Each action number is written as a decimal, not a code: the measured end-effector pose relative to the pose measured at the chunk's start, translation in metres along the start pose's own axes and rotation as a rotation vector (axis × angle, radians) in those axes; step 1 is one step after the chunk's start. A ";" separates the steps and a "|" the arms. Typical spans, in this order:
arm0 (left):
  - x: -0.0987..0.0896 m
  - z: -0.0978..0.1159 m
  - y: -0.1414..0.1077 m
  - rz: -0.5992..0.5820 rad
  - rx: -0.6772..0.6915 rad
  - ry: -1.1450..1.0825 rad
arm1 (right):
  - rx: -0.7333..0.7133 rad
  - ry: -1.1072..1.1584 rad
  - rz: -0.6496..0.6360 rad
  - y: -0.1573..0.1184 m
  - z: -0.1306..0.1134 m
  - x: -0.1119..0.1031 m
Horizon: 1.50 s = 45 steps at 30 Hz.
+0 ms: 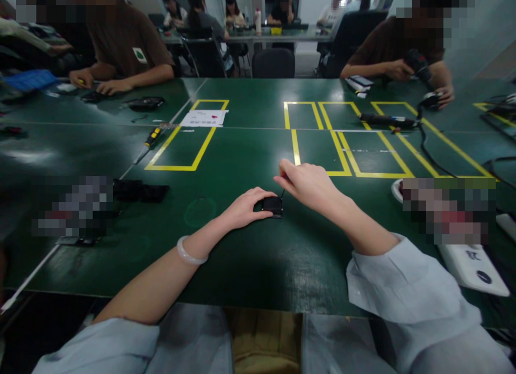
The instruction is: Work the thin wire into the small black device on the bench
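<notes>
A small black rectangular part [272, 204] lies on the green tabletop [250, 266] in front of me. The thumb and fingers of my left hand [250, 206] close around its left side and steady it. Just above its right edge is my right hand [303, 179], pinching a thin dark tool [282, 194] that looks like a small L-shaped key. The tool's lower end reaches the part's right corner; whether it sits in a hole is too small to tell.
Yellow tape rectangles [195, 162] mark the table. A yellow-black screwdriver [152, 138] and black parts [141, 191] lie left. A black powered screwdriver [389, 121] with a cable lies right, beyond a white power strip [473, 264]. Two co-workers [124, 46] sit opposite.
</notes>
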<state>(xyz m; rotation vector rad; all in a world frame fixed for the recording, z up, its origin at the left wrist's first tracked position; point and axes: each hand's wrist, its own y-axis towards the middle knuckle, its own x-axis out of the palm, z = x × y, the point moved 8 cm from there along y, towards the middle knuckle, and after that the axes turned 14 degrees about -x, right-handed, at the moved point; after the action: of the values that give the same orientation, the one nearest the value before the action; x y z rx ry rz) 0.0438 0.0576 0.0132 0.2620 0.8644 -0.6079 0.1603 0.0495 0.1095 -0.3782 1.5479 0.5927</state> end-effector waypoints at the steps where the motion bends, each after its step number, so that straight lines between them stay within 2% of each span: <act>1: 0.000 0.000 0.000 -0.001 0.002 -0.002 | 0.003 -0.004 -0.003 0.001 0.000 0.000; 13: 0.000 0.000 0.000 0.006 0.024 0.000 | -0.071 0.069 0.001 0.006 -0.001 0.000; 29: 0.001 -0.001 0.001 0.003 0.012 -0.003 | 0.020 0.036 0.072 0.004 0.005 0.006; 33: 0.000 -0.001 0.000 0.007 0.016 -0.006 | 0.030 0.047 0.050 0.004 0.007 0.009; 40: 0.000 0.000 0.000 0.005 0.009 -0.013 | -0.046 0.051 0.025 -0.003 -0.001 0.001; 45: -0.001 0.001 0.000 0.008 0.018 -0.011 | 0.028 -0.015 0.031 -0.004 0.007 0.001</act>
<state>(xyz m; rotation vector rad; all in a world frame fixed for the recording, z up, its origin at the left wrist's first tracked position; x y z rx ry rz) 0.0442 0.0568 0.0146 0.2781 0.8470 -0.6097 0.1678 0.0505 0.1083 -0.3289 1.5487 0.5961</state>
